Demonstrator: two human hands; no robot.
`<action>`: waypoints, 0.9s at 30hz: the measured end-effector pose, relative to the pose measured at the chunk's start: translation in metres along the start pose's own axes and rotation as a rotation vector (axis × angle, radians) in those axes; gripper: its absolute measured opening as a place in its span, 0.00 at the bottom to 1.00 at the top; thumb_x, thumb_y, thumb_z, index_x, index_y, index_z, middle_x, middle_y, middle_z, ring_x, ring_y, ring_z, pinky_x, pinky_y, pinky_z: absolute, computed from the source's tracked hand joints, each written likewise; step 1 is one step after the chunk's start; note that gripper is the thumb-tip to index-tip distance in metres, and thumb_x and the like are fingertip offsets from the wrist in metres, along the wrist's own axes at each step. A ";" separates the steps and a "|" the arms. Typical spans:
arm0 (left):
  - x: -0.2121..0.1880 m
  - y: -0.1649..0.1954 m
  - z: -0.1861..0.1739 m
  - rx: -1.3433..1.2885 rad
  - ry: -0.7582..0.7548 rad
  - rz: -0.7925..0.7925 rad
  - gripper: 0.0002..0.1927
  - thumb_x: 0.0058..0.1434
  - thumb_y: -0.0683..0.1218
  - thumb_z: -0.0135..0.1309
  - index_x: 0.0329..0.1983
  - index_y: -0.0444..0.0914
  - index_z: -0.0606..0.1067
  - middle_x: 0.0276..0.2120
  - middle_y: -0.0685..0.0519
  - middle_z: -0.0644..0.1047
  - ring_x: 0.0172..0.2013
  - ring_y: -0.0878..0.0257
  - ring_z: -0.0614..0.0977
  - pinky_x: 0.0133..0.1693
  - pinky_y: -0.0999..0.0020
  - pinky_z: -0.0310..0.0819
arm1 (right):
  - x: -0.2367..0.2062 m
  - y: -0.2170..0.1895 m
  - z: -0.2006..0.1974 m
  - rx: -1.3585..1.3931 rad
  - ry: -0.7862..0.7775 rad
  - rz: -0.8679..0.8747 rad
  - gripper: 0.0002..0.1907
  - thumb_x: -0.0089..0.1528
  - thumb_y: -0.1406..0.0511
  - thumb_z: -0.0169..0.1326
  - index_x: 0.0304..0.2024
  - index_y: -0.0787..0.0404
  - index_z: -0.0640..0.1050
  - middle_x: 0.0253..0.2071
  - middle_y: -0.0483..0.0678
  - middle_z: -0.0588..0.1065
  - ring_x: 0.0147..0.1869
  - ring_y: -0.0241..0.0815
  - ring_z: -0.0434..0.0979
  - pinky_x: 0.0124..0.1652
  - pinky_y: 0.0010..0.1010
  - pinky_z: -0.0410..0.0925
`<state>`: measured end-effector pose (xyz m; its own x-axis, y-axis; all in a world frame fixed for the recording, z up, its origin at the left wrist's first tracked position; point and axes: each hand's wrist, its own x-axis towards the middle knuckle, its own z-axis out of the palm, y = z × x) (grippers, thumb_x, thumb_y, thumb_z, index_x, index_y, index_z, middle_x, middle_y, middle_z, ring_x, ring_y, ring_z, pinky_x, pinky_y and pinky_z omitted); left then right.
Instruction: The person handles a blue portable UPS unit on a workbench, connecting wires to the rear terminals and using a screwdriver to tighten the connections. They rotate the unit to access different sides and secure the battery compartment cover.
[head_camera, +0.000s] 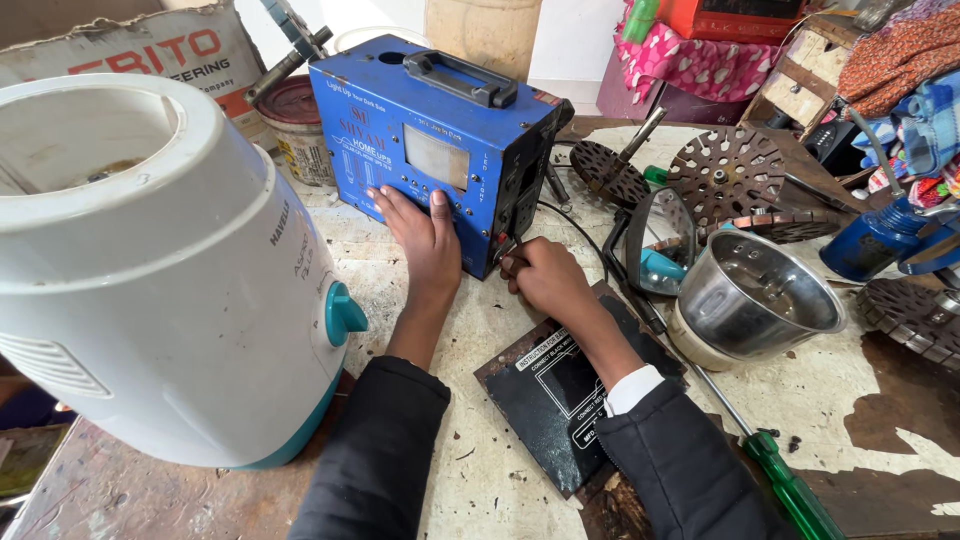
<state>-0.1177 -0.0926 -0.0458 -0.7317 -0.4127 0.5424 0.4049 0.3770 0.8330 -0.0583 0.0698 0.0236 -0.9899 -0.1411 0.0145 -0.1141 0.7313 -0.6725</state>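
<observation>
Pretty crowded surface (480, 470) here. Toward the far edge we've got the blue metal power box (440, 140) with a black carry handle on top, standing upright and turned a bit so one corner faces us. Along the left edge sits a big white appliance body (150, 270) with a teal knob, crowding our left arm. To the right of the box there's a steel bowl (755, 295), a small mirror (660, 240) leaning just beside it, and some perforated round discs (725, 175) further back. A green-handled screwdriver (790, 490) lies near the right front corner, and a black instruction plate (560, 400) is flat under our right forearm. A paint tin (297, 130) stands behind the box on the left.

Our left hand (425, 235) is flat against the box's front panel, fingers spread and released, just pressing. Our right hand (540, 275) is at the box's lower near corner, fingers clenched there; whether they pinch something small, we can't tell.
</observation>
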 end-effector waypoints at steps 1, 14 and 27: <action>-0.003 0.002 0.000 0.000 0.001 0.011 0.45 0.76 0.59 0.38 0.74 0.18 0.38 0.75 0.25 0.35 0.76 0.31 0.37 0.73 0.44 0.33 | -0.002 0.000 0.000 0.054 0.007 0.009 0.16 0.64 0.61 0.52 0.31 0.67 0.82 0.23 0.50 0.80 0.23 0.42 0.79 0.29 0.36 0.69; -0.024 0.021 -0.005 -0.005 -0.069 -0.017 0.45 0.75 0.59 0.38 0.74 0.19 0.38 0.74 0.25 0.34 0.75 0.31 0.36 0.71 0.44 0.34 | -0.010 0.005 0.001 0.100 0.010 -0.031 0.17 0.65 0.60 0.54 0.30 0.68 0.81 0.22 0.50 0.79 0.22 0.42 0.79 0.29 0.35 0.70; -0.020 0.025 -0.011 0.006 -0.075 -0.035 0.46 0.75 0.60 0.38 0.74 0.19 0.37 0.75 0.26 0.33 0.75 0.33 0.35 0.71 0.44 0.36 | -0.010 0.002 0.002 0.172 0.087 -0.083 0.06 0.56 0.71 0.60 0.34 0.71 0.81 0.23 0.53 0.80 0.25 0.39 0.83 0.28 0.30 0.73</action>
<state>-0.0869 -0.0839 -0.0350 -0.7844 -0.3625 0.5033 0.3755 0.3682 0.8505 -0.0481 0.0712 0.0205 -0.9820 -0.1327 0.1344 -0.1873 0.5940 -0.7823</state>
